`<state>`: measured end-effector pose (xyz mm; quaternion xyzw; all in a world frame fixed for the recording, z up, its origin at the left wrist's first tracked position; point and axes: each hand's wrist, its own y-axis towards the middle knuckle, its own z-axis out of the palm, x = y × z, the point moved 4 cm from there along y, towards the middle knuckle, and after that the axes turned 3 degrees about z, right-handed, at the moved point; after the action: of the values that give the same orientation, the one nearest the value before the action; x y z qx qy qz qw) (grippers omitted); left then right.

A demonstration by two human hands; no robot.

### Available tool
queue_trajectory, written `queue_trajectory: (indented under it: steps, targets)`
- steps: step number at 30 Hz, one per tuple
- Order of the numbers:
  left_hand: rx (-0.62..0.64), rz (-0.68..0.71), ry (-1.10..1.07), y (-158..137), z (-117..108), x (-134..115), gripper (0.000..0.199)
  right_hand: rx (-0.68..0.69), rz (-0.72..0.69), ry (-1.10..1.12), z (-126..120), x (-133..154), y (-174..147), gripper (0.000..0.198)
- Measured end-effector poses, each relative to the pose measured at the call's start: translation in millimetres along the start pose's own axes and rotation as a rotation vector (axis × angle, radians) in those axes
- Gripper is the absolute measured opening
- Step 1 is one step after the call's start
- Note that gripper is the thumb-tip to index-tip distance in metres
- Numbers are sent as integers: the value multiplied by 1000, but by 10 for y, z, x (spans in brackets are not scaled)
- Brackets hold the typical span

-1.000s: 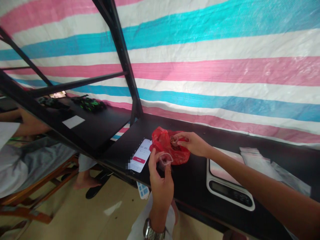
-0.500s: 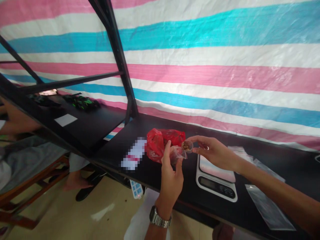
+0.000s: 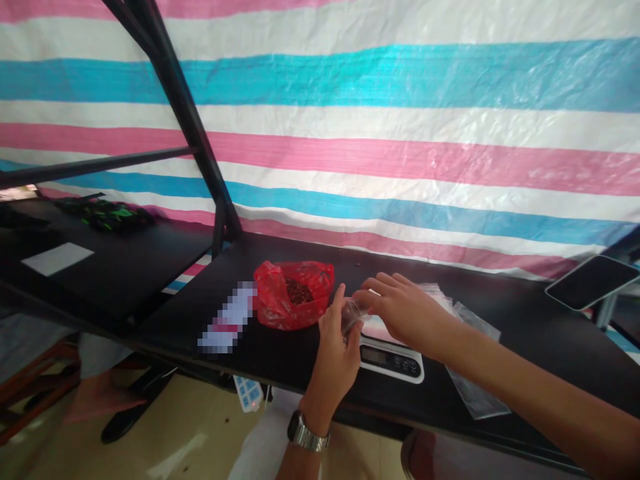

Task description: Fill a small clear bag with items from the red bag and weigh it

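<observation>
I see both hands meeting just above the left end of the white digital kitchen scale [image 3: 391, 352], which sits on the long black tabletop [image 3: 525, 333]. My left hand [image 3: 336, 347], steel watch on the wrist, is curled with thumb up and fingers pinched around a small clear plastic bag [image 3: 350, 313]; the bag hangs between the two hands, over the scale's left edge. My right hand [image 3: 400, 310] comes in from the right of the scale, fingers loosely bent, thumb and forefinger tips on the top of the same clear bag. Can't tell whether the right hand holds anything else inside the pinch; too small and blurred. Can't tell what's in the bag either.

Left of the scale, near it but not touching, lies a crumpled red plastic bag [image 3: 293, 301], mouth open, dark brown bits showing inside. Further left of the scale, beyond the red bag, a blurred-out white and pink flat rectangle [image 3: 227, 327] lies on the tabletop. Right of the scale and partly under my right forearm are flat clear plastic sleeves [image 3: 473, 393]. Far right of the scale, a dark tilted phone or tablet screen [image 3: 593, 280]. Behind the scale hangs a pink, blue and white striped tarp [image 3: 400, 133]. Below and left of the scale, under the table edge, a white power strip [image 3: 247, 392].
</observation>
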<state>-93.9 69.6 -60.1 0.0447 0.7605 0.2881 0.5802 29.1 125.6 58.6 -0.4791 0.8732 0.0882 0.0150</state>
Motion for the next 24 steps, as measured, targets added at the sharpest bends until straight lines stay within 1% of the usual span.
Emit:
queue_trajectory:
  steps: [2, 6, 8, 11, 14, 17, 18, 20, 22, 24]
  targets:
    - [-13, 4, 5, 9, 4, 6, 62, -18, -36, -87, -29, 40, 48, 35]
    - [-70, 4, -16, 42, -37, 16, 61, -73, -109, -182, -90, 119, 145, 28]
    - [-94, -9, -47, 55, -74, 22, 63, -85, -142, -203, -117, 169, 176, 26]
    - [-125, -26, -65, 63, -146, 21, 64, -78, -173, -187, -155, 227, 208, 28]
    - [-165, -48, -67, 44, -248, 14, 65, -103, -145, -113, -211, 212, 267, 33]
    - [-217, -72, -64, -8, -400, 16, 63, -153, -49, -1, -233, 151, 434, 40]
    - [-246, -78, -57, -32, -468, 22, 61, -150, -17, 23, -209, 143, 522, 41]
    - [-324, -81, -42, -79, -623, 44, 59, -95, 6, 41, -95, 182, 738, 39]
    - [-412, -78, -24, -116, -784, 82, 60, -6, -22, 33, 81, 283, 978, 35]
    - [-465, -54, -2, -128, -916, 124, 63, 68, -27, 15, 274, 384, 1199, 29]
